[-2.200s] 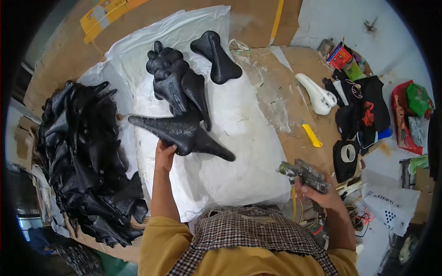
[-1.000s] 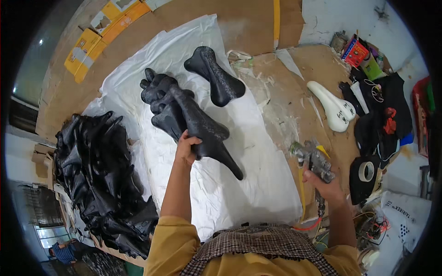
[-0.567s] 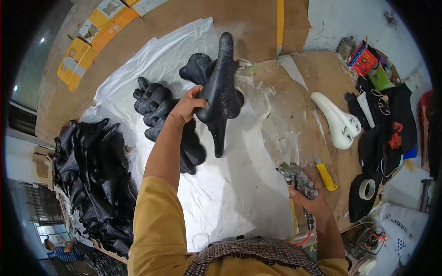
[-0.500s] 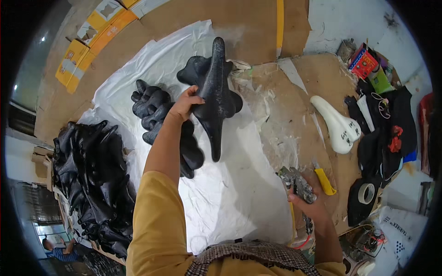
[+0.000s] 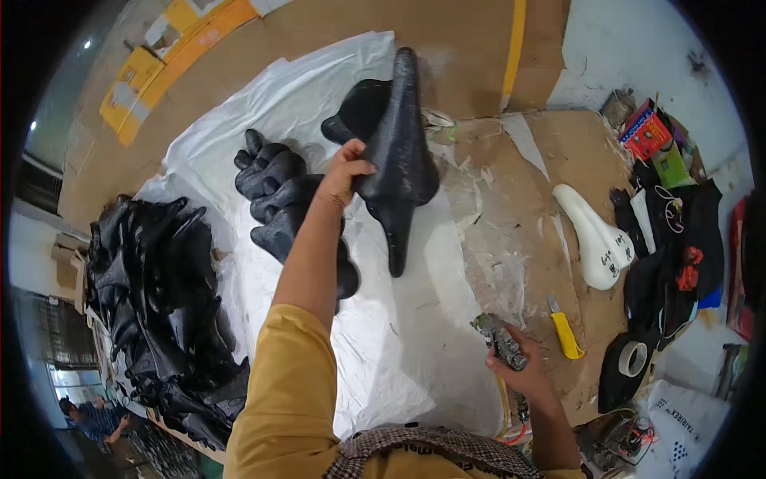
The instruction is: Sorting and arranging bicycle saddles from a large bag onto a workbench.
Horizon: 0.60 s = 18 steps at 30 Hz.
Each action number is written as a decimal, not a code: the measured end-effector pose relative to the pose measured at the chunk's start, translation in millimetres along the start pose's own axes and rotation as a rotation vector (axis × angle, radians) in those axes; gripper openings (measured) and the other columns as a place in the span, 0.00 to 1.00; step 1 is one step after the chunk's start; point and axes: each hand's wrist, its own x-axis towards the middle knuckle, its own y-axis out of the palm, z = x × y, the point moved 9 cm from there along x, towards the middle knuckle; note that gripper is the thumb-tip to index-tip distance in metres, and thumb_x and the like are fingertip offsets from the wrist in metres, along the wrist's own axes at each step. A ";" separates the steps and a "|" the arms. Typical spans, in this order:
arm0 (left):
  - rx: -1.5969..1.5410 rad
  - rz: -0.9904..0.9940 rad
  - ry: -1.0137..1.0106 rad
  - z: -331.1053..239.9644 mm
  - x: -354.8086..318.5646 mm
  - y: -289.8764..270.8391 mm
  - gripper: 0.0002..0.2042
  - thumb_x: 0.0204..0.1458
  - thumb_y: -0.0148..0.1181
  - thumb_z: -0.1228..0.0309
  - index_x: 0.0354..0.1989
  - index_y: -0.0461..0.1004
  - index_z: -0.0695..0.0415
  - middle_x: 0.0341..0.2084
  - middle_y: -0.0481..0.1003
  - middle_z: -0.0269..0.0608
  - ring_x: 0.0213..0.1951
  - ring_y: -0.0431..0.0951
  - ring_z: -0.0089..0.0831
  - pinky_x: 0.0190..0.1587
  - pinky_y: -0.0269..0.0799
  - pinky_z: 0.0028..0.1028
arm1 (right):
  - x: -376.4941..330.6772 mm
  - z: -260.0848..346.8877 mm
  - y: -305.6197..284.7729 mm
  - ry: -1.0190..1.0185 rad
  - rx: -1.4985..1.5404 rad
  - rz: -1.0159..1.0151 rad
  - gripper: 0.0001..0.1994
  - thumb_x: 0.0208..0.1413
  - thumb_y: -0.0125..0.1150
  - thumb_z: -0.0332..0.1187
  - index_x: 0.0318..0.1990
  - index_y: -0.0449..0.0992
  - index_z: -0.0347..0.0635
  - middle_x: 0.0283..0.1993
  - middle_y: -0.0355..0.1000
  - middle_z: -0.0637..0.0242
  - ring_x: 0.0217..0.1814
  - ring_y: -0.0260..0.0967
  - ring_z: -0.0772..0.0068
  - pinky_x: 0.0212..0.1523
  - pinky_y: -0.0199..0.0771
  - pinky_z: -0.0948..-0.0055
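My left hand point(image 5: 348, 169) grips a black bicycle saddle point(image 5: 405, 140) by its left edge, holding it above a white sheet point(image 5: 383, 351), narrow nose toward me. Behind it lies another black saddle point(image 5: 363, 112), partly hidden. Beside my left forearm a row of overlapping black saddles point(image 5: 275, 191) rests on the sheet. My right hand point(image 5: 527, 369) is closed around a grimy metal tool that looks like an air stapler point(image 5: 501, 339). A red hose point(image 5: 517, 435) shows below that hand. The stapler is held low at the right, apart from the saddle.
A large heap of black saddles point(image 5: 159, 295) is at the left. On the cardboard at right are a white saddle point(image 5: 597, 239), a yellow-handled knife point(image 5: 566, 331), a tape roll point(image 5: 634, 358) and black cloth point(image 5: 690, 231). Another person point(image 5: 92, 419) is at far lower left.
The held saddle has tilted and turned, so its wings look narrower and more of the saddle behind shows. My right hand has moved slightly left and rotated the stapler. The view has shifted slightly.
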 end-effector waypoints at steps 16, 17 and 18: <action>0.717 -1.504 1.211 -415.1 -442.6 -127.3 0.35 0.34 0.63 0.70 0.53 0.58 0.70 0.50 0.62 0.60 0.53 0.61 0.49 0.58 0.55 0.35 | -80.7 22.2 94.6 0.032 -0.081 0.268 0.16 0.46 0.61 0.23 0.44 0.66 0.36 0.30 0.68 0.67 0.29 0.67 0.76 0.34 0.71 0.74; 0.341 -1.510 1.265 -402.4 -472.6 -138.9 0.33 0.32 0.65 0.75 0.51 0.59 0.69 0.44 0.67 0.57 0.46 0.69 0.43 0.50 0.64 0.33 | -85.1 23.4 93.0 0.069 -0.063 0.228 0.16 0.46 0.61 0.23 0.44 0.66 0.35 0.30 0.68 0.66 0.29 0.68 0.75 0.34 0.71 0.74; 0.310 -1.605 1.391 -390.4 -516.0 -146.9 0.20 0.32 0.68 0.70 0.34 0.68 0.65 0.29 0.73 0.45 0.30 0.72 0.36 0.36 0.69 0.33 | -98.5 23.4 102.5 0.067 -0.091 0.262 0.16 0.47 0.61 0.25 0.43 0.66 0.34 0.30 0.69 0.64 0.29 0.69 0.72 0.34 0.72 0.73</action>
